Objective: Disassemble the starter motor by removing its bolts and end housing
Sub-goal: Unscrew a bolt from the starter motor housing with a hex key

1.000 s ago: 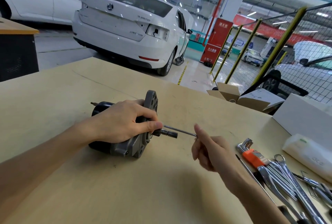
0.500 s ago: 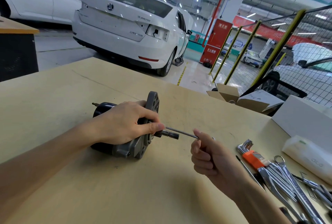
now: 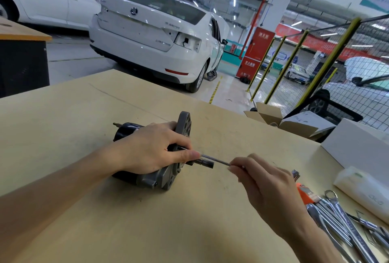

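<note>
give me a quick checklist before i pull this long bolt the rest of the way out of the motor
1. Left hand grips the black and grey starter motor: ok.
2. Right hand pinches the thin steel through bolt at its end: ok.
3. Bolt partly out of the grey end housing: ok.
4. Threads fully free: cannot tell.
5. Pull path clear; chrome wrenches lie off to the side: ok.
6. Motor lies on the plywood table: ok.

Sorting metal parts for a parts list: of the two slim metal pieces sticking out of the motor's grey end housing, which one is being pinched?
The long thin bolt, pinched by the right hand; the stubby shaft below it is untouched.
</note>
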{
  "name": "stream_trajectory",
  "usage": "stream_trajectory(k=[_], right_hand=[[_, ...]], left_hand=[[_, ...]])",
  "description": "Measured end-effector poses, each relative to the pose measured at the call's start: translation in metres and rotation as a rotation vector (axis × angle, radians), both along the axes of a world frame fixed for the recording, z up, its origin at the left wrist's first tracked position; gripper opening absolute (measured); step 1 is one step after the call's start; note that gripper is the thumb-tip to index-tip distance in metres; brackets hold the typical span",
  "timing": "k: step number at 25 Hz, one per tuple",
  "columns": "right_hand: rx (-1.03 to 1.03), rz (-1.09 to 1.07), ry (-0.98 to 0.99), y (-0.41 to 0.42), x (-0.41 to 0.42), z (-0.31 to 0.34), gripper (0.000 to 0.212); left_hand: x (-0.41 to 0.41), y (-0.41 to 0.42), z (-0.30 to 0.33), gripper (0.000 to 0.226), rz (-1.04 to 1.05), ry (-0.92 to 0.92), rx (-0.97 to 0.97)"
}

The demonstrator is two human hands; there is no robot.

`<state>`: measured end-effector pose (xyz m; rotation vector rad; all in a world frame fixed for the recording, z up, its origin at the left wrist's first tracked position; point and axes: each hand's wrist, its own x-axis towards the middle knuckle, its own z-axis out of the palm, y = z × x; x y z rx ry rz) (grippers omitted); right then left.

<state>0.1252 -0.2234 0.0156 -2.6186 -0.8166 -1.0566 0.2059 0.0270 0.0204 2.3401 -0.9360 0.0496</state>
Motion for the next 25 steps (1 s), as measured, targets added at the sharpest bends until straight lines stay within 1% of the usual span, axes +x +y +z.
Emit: stream_trajectory(k=[1,2,3,4,6,7,8,12,15,17,21,25], right_hand=[[-0.034,0.015,-0.041,-0.002,0.001,0.0,0.026],[-0.013,0.034,-0.031,-0.003,0.001,0.0,0.028],[0.057,0.054,0.031,-0.003,0.0,0.0,0.031],[0.18,0.067,0.154,-0.001,-0.002,-0.001,0.035],[0.498,0.101,0.517,0.004,-0.004,-0.004,0.043],[0.62,0.118,0.672,0.007,-0.003,-0.005,0.043],[0.696,0.133,0.778,0.008,-0.002,-0.006,0.044],[0.891,0.261,1.048,0.007,0.002,-0.001,0.056],[0.897,0.268,1.215,0.002,0.002,0.005,0.053],[0.911,0.289,1.254,0.002,0.001,0.006,0.048],[0.97,0.315,1.241,0.004,-0.001,0.006,0.042],[0.94,0.301,1.194,0.003,-0.003,0.006,0.038]], left_hand=[[0.0,0.0,0.0,0.034,-0.001,-0.002,0.006],[0.001,0.0,0.0,0.035,-0.004,-0.006,0.008],[0.001,0.0,0.0,0.038,-0.007,-0.013,0.008],[0.002,0.0,-0.001,0.042,-0.006,-0.019,0.007],[0.003,0.001,-0.001,0.049,0.001,-0.026,0.009],[0.003,0.001,-0.001,0.049,0.003,-0.028,0.01],[0.004,0.001,-0.001,0.048,0.002,-0.029,0.009],[0.004,0.001,-0.002,0.041,-0.004,-0.03,-0.017],[0.003,0.002,-0.003,0.043,-0.003,-0.037,-0.046],[0.002,0.002,-0.003,0.042,-0.008,-0.05,-0.049],[0.002,0.003,-0.003,0.045,-0.005,-0.054,-0.043],[0.001,0.003,-0.003,0.047,0.0,-0.065,-0.034]])
